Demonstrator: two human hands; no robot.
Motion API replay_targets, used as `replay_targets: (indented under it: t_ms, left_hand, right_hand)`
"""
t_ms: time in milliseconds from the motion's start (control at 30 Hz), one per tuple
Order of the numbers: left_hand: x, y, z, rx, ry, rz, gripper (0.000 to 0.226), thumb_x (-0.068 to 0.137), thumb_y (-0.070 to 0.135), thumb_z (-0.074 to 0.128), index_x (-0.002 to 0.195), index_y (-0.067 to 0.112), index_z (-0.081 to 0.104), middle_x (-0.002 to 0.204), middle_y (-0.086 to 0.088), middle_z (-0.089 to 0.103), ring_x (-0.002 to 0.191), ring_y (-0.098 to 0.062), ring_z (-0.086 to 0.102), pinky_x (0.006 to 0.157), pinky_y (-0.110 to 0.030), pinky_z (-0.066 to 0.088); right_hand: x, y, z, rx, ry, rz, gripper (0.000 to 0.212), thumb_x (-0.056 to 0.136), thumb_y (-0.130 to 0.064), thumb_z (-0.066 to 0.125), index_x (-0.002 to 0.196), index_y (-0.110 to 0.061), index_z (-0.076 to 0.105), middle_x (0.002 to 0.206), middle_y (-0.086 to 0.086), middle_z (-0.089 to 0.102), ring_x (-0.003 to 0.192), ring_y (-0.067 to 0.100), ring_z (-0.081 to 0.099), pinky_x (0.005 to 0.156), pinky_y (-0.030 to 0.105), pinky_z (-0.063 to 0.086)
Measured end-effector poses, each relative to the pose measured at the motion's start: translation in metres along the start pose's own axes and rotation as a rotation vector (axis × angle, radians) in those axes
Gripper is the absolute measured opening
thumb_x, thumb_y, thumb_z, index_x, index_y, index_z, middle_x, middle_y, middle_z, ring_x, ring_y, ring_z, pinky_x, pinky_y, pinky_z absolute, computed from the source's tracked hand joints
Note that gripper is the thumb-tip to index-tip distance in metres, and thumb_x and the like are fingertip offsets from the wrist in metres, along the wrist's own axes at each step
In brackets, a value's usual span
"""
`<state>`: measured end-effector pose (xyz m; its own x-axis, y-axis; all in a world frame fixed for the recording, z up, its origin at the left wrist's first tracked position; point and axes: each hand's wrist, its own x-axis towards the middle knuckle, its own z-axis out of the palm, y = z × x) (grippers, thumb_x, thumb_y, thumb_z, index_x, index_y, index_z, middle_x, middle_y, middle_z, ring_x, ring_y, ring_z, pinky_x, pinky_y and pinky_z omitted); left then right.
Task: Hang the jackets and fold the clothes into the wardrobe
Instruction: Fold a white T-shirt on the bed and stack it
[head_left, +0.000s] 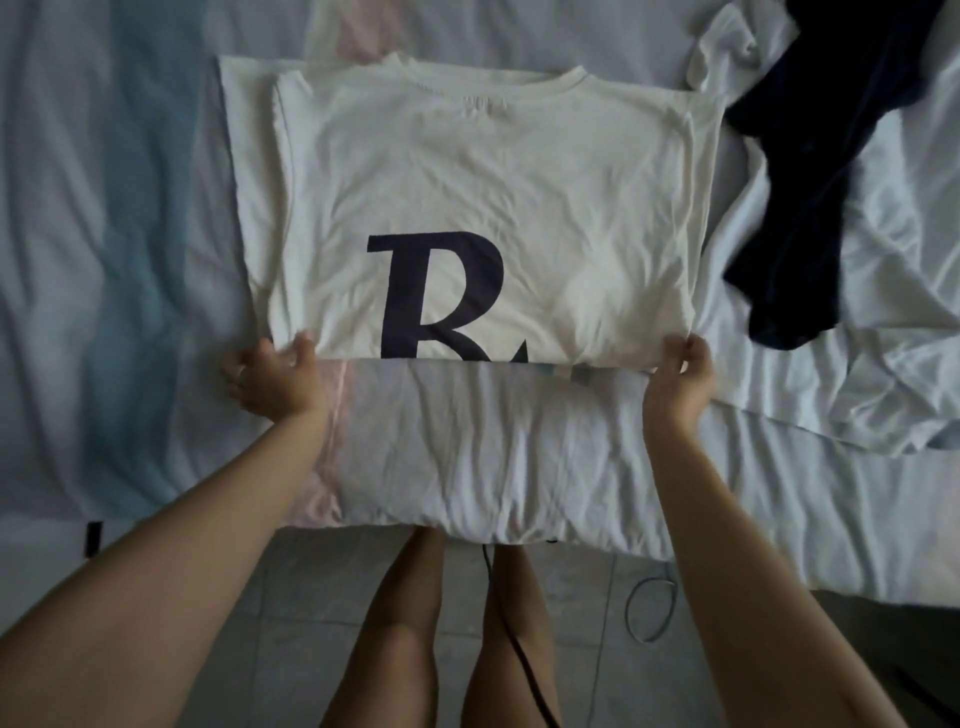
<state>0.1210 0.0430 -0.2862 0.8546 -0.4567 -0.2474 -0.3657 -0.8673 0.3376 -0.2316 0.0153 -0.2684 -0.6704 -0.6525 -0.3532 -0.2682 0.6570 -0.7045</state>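
A white T-shirt (467, 171) with a large dark letter printed on it lies flat on the bed, sides folded in, collar at the far end. My left hand (275, 379) pinches its near left corner. At the near right corner my right hand (683, 376) pinches the folded edge. The shirt's near edge runs straight between both hands.
A dark navy garment (831, 171) lies crumpled on the bed to the right, with a white garment (727, 41) behind it. The bed sheet (519, 457) is white with blue and pink stripes. Below the bed edge are my legs, the tiled floor and cables (649, 608).
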Motion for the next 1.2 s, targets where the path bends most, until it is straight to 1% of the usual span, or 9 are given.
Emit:
replay_targets:
  t_ms: [100,367,501,601,734,834,968,1101,1201]
  left_hand:
    - [-0.002,0.002,-0.003,-0.184,-0.025,-0.088,0.042,0.098,0.028,0.049,0.113,-0.011,0.057,0.120,-0.029,0.057,0.113,-0.039,0.051,0.089,-0.035,0.032]
    - [0.004,-0.003,-0.022,-0.245,-0.046,-0.014,0.032,0.102,0.010,0.034,0.094,-0.010,0.056,0.109,-0.031,0.058,0.106,-0.043,0.053,0.085,-0.036,0.030]
    - [0.007,-0.003,-0.015,-0.257,-0.057,-0.063,0.040,0.103,0.015,0.033,0.111,-0.017,0.055,0.118,-0.036,0.056,0.110,-0.045,0.051,0.088,-0.038,0.031]
    - [0.008,-0.003,-0.018,-0.259,-0.029,-0.084,0.040,0.103,0.015,0.033,0.115,-0.016,0.056,0.122,-0.035,0.055,0.113,-0.043,0.049,0.091,-0.038,0.029]
    - [0.016,-0.001,-0.020,-0.247,0.057,-0.105,0.037,0.102,0.011,0.033,0.115,-0.016,0.056,0.123,-0.034,0.054,0.114,-0.042,0.049,0.091,-0.037,0.026]
    - [0.020,0.002,-0.018,-0.288,0.138,-0.116,0.035,0.101,0.008,0.034,0.112,-0.016,0.057,0.120,-0.034,0.056,0.111,-0.041,0.050,0.089,-0.038,0.027]
    - [0.018,0.003,-0.023,-0.350,0.184,-0.110,0.033,0.099,0.004,0.035,0.110,-0.018,0.057,0.117,-0.036,0.056,0.108,-0.043,0.051,0.088,-0.039,0.029]
    - [0.019,0.002,-0.034,-0.420,0.253,-0.098,0.031,0.095,-0.002,0.037,0.106,-0.020,0.060,0.112,-0.038,0.058,0.103,-0.044,0.053,0.083,-0.037,0.031]
    - [0.023,-0.005,-0.033,-0.374,0.201,-0.062,0.031,0.094,-0.003,0.038,0.106,-0.021,0.059,0.112,-0.039,0.057,0.103,-0.045,0.053,0.084,-0.038,0.030]
  right_hand:
    - [0.001,0.001,0.000,0.218,-0.087,0.301,0.027,0.101,-0.025,0.045,0.075,-0.018,0.046,0.063,0.000,0.046,0.047,0.007,0.044,0.045,0.020,0.038]
    - [0.013,-0.034,-0.034,0.751,-0.343,0.424,0.030,0.103,-0.013,0.035,0.076,-0.021,0.043,0.052,-0.010,0.048,0.037,0.002,0.040,0.037,0.011,0.030]
    - [0.013,-0.029,-0.036,0.755,-0.331,0.452,0.029,0.102,-0.018,0.039,0.073,-0.023,0.041,0.047,-0.011,0.044,0.037,0.002,0.038,0.037,0.012,0.031]
    - [0.010,-0.029,-0.027,0.557,-0.225,0.463,0.022,0.100,-0.026,0.046,0.081,-0.017,0.050,0.046,-0.005,0.052,0.034,0.006,0.048,0.038,0.017,0.045]
    - [0.013,-0.020,-0.025,0.422,-0.033,0.443,0.019,0.099,-0.023,0.050,0.102,-0.004,0.051,0.081,0.009,0.057,0.038,0.017,0.060,0.041,0.028,0.054]
    - [0.023,-0.022,-0.025,0.287,0.078,0.342,0.019,0.099,-0.023,0.047,0.094,-0.006,0.055,0.095,0.013,0.057,0.065,0.026,0.063,0.041,0.025,0.053]
    - [0.023,-0.025,-0.024,0.213,0.162,0.322,0.029,0.095,-0.022,0.045,0.073,-0.006,0.054,0.085,0.010,0.058,0.081,0.025,0.058,0.055,0.029,0.053]
    - [0.023,-0.025,-0.019,0.199,0.194,0.364,0.035,0.094,-0.021,0.042,0.101,0.009,0.060,0.089,0.010,0.056,0.081,0.023,0.057,0.051,0.023,0.045]
    - [0.023,-0.019,-0.016,0.222,0.214,0.396,0.039,0.097,-0.024,0.040,0.115,0.005,0.058,0.093,0.013,0.056,0.086,0.024,0.056,0.067,0.030,0.044]
